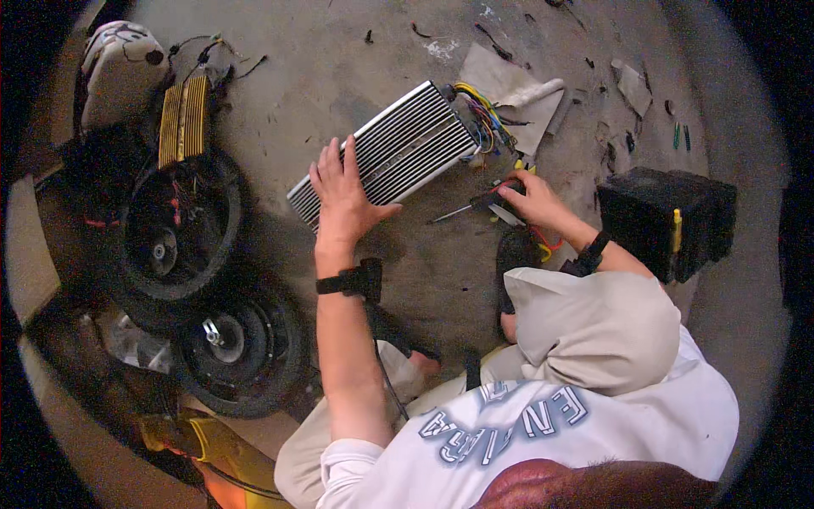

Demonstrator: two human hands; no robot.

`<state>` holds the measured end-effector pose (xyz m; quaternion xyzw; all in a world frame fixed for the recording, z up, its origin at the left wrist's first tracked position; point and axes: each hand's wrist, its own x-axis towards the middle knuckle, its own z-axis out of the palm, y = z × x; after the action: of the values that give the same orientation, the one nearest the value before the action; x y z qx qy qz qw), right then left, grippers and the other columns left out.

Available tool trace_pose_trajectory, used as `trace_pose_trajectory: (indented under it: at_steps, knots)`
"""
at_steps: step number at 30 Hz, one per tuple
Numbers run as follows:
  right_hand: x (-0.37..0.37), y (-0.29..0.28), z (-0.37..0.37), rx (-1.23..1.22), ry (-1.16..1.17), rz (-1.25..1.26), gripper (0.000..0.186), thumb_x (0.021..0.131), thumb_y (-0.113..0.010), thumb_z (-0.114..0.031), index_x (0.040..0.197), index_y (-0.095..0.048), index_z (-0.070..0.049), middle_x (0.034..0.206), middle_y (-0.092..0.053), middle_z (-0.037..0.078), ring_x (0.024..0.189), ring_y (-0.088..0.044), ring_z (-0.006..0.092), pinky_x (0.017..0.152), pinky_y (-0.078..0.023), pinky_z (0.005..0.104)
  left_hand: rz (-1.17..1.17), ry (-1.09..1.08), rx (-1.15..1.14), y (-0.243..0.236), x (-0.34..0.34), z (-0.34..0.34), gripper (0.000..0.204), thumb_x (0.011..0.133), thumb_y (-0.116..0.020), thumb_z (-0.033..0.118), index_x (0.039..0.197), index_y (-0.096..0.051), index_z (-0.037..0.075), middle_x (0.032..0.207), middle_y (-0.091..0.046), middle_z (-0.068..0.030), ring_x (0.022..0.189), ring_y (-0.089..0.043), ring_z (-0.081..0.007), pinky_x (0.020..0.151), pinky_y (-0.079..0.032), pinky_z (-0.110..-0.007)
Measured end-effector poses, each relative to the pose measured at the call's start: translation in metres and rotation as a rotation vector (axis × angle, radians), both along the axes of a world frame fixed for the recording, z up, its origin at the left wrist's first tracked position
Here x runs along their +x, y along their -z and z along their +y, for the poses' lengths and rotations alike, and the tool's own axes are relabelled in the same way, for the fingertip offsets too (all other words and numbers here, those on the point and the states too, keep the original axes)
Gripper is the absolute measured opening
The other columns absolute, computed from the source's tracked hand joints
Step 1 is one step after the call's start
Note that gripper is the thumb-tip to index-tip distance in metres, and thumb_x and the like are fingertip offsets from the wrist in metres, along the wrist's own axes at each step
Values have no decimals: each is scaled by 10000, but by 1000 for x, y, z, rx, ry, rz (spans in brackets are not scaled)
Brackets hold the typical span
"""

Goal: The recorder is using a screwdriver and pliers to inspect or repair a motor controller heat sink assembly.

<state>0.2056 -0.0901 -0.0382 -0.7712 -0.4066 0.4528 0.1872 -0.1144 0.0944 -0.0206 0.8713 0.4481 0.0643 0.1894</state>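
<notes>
A finned aluminium controller box (pixel 407 140) lies tilted on the floor in front of me, its colourful wire bundle (pixel 485 112) coming out at the right end. My left hand (pixel 346 188) rests with fingers spread on the box's left part, thumb pointing right. To the right of the box, my right hand (pixel 534 202) is closed around the dark and red handle of a screwdriver (pixel 458 212), whose shaft points left, just below the box. A pale blade-like piece (pixel 506 215) shows under that hand; its kind is unclear. Red and yellow wires (pixel 547 246) run below it.
A crumpled grey cloth (pixel 521 97) lies beyond the wires. At right stands a black box (pixel 666 220) with a yellow item on it. On the left are two black wheels (pixel 182 225) (pixel 242 348), a gold finned box (pixel 183 123) and a white padded thing (pixel 127 72).
</notes>
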Motion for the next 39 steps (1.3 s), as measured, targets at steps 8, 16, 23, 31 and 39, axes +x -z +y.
trace_pose_trajectory:
  at_steps: [8, 16, 23, 31, 39]
  knots:
    - [-9, 8, 15, -39, -107, -186, 546, 977, -643, -454, 1194, -585, 43, 1083, -703, 299, 1040, -670, 486, 883, -528, 526, 59, -31, 1, 1, 8, -2, 1476, 463, -1018, 391, 1625, -172, 57, 1620, -283, -250, 1520, -255, -426, 1239, -179, -616]
    - [-23, 15, 20, -18, -43, -179, 588, 965, -646, -472, 1196, -523, 54, 1029, -693, 329, 1019, -667, 509, 881, -517, 552, 24, 10, 7, -4, 11, -1, 1406, 475, -1005, 358, 1595, -229, 8, 1551, -360, -262, 1447, -333, -449, 1210, -232, -601]
    - [-25, 10, 11, -24, -13, -109, 551, 975, -661, -384, 1261, -509, 62, 1060, -677, 343, 1004, -666, 525, 891, -538, 579, -15, 16, 17, -3, 15, -3, 1380, 472, -998, 344, 1567, -248, -35, 1539, -377, -275, 1414, -364, -467, 1202, -274, -555]
    - [4, 25, -40, 154, -222, -360, 368, 902, -741, -313, 1112, -626, -33, 1024, -662, 205, 1003, -654, 424, 830, -526, 518, 18, 41, 90, 5, 16, 2, 1352, 464, -1004, 322, 1558, -292, -28, 1550, -380, -275, 1427, -365, -459, 1202, -284, -556]
    - [-7, 24, -36, 92, -290, -319, 379, 862, -765, -334, 1079, -691, -32, 1041, -674, 182, 1001, -670, 417, 857, -546, 514, 34, 37, 114, 4, 8, -2, 1371, 495, -987, 357, 1587, -251, -22, 1522, -436, -309, 1413, -408, -479, 1190, -329, -548]
